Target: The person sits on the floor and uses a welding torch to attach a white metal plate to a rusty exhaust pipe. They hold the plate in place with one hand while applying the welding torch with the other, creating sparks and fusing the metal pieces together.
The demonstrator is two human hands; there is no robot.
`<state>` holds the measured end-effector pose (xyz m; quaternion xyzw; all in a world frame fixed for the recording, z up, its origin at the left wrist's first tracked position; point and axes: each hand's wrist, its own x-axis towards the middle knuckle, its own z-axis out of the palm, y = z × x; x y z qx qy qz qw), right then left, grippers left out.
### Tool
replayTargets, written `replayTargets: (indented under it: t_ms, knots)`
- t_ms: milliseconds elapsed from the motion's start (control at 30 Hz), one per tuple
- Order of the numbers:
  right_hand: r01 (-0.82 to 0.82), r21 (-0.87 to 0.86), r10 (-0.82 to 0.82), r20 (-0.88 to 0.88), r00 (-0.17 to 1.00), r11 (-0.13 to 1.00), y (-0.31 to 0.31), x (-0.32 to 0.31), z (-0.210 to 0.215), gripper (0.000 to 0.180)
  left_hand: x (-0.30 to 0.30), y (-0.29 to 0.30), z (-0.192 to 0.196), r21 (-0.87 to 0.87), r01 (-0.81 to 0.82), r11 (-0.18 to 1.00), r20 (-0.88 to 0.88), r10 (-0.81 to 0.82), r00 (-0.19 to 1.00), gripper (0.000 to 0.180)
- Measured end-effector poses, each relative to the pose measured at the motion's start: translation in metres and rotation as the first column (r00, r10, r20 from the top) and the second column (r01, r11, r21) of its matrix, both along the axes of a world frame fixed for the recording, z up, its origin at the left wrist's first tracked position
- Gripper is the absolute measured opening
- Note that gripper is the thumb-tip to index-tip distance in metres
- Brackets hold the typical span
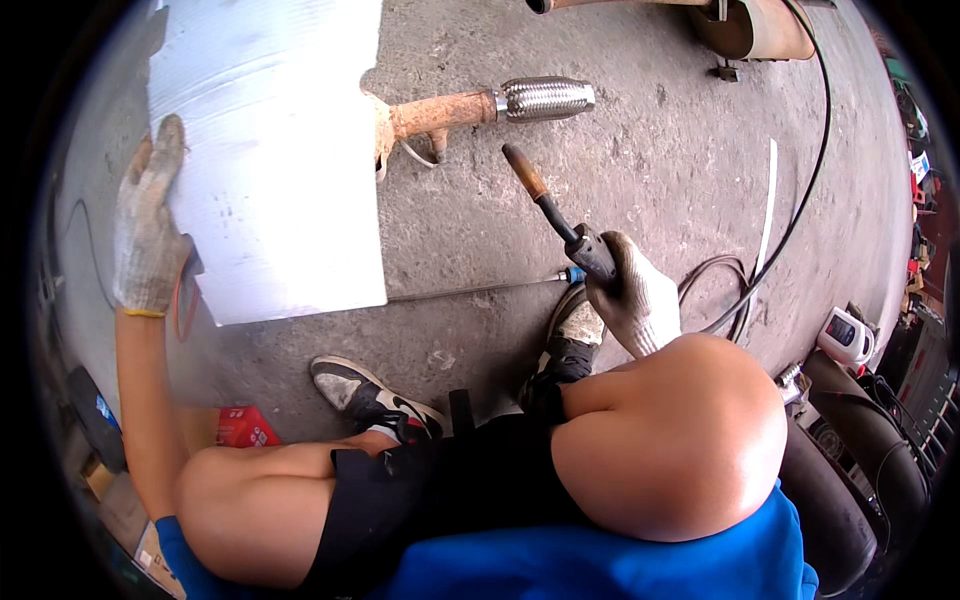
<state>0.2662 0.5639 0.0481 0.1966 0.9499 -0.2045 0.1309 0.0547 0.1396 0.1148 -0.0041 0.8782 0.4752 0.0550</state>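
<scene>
The left grip (152,225) is holding a flat white sheet (285,170) by its edge; the right grip (634,290) is clasping a bent torch (556,217), rough concrete (670,190) spreading widely around.

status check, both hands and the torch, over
Left hand holding white sheet by its left edge. Right hand gripping torch, tip clear of rusty pipe. Sheet blocking view of pipe's left end.
</scene>
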Motion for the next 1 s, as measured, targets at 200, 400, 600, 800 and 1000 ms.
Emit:
replayTargets:
  t_ms: [200, 400, 600, 800, 1000]
  knots:
    - [-0.004, -0.013, 0.004, -0.004, 1.0, 1.0, 0.004, -0.001, -0.007, 0.051, 0.0, 0.023, 0.002, 0.159, 0.009, 0.987, 0.197, -0.041, 0.979, 0.046]
    - [-0.003, -0.069, 0.005, 0.022, 1.0, 0.998, 0.004, -0.003, -0.01, 0.044, 0.001, 0.018, 0.0, 0.321, -0.173, 0.931, 0.283, 0.08, 0.956, 0.057]
    - [0.011, -0.094, -0.003, 0.085, 0.996, 0.995, 0.004, -0.007, -0.009, 0.045, 0.009, 0.044, 0.013, 0.198, -0.208, 0.958, 0.303, 0.142, 0.942, 0.055]
    - [-0.038, -0.03, 0.038, -0.006, 0.999, 0.999, 0.007, -0.001, -0.016, 0.05, 0.0, 0.027, 0.0, 0.182, -0.044, 0.982, 0.355, -0.024, 0.935, 0.103]
    - [-0.01, -0.057, 0.015, 0.088, 0.996, 0.998, 0.005, -0.006, -0.011, 0.049, 0.005, 0.02, -0.011, 0.125, -0.026, 0.992, 0.257, -0.007, 0.966, 0.096]
